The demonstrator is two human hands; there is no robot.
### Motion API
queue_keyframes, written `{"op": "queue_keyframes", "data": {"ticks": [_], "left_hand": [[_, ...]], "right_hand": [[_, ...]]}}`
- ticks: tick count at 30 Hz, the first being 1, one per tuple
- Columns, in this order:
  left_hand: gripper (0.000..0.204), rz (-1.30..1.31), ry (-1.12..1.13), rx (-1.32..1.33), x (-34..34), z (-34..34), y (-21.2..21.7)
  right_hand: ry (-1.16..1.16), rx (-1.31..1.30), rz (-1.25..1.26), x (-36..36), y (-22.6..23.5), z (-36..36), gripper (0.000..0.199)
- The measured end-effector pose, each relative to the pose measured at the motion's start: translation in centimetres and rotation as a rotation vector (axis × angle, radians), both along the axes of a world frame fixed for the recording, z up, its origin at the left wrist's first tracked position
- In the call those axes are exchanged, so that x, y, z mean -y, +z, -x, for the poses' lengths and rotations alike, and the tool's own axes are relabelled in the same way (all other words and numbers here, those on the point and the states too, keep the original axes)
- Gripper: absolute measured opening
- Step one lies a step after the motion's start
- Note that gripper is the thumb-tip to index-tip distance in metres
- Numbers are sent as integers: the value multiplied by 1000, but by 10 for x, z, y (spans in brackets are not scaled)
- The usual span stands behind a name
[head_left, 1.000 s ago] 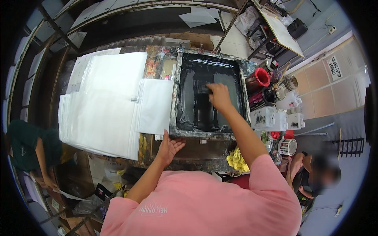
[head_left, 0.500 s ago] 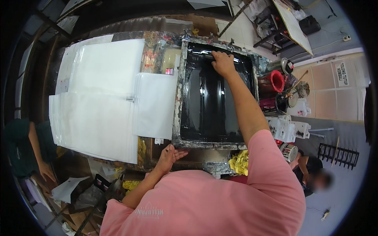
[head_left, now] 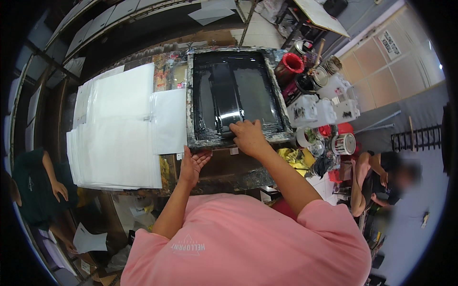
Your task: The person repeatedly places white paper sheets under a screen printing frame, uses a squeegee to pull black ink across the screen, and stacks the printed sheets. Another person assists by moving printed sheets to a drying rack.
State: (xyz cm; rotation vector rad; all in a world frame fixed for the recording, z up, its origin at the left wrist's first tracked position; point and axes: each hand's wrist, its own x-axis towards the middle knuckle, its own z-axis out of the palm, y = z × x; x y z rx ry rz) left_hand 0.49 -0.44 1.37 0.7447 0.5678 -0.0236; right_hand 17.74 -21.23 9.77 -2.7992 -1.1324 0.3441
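Note:
A screen-printing frame [head_left: 190, 105] with a worn, paint-crusted rim lies on the table before me. Glossy black ink [head_left: 228, 93] covers much of its mesh. Near the frame's close edge, my right hand [head_left: 249, 137] is closed, knuckles up, on a dark squeegee [head_left: 225, 127], mostly hidden by the hand and lost against the ink. My left hand [head_left: 192, 168] is at the near left corner, palm up, fingers stretched out. Its thumb and fingertips meet the frame's edge. A white sheet [head_left: 169, 121] reaches the frame's left side.
Large stacks of white sheets [head_left: 114, 128] cover the table's left. Along the right stand a red-stained can [head_left: 292, 63], white jugs [head_left: 305, 110] and a paint tin [head_left: 343, 144]. Yellow crumpled cloth [head_left: 293, 159] lies close by. One person [head_left: 40, 186] is at left, another [head_left: 381, 174] at right.
My right hand has come from the frame's far edge to its near edge, across the inked mesh. My left hand stays at the near left corner. The view has shifted and turned.

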Motion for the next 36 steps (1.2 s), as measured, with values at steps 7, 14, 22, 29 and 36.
{"op": "queue_keyframes", "data": {"ticks": [7,14,22,29,36], "left_hand": [[108,203,31,-167,5,-3,-32],[109,242,7,-306,2,-6,-43],[109,247,-36,-351,-1,-8,-32],[106,184,-94,-195,-4,-3,-12],[93,37,2,-102,0,-4,46]], "right_hand": [[-26,83,-116,8,-50,13,37],[-6,119,-84,1,-78,25,45],[-107,380,-169,-81,-117,-135,32],[-2,197,-53,-66,-88,-145,42],[19,136,-126,-10,39,-7,44]]}}
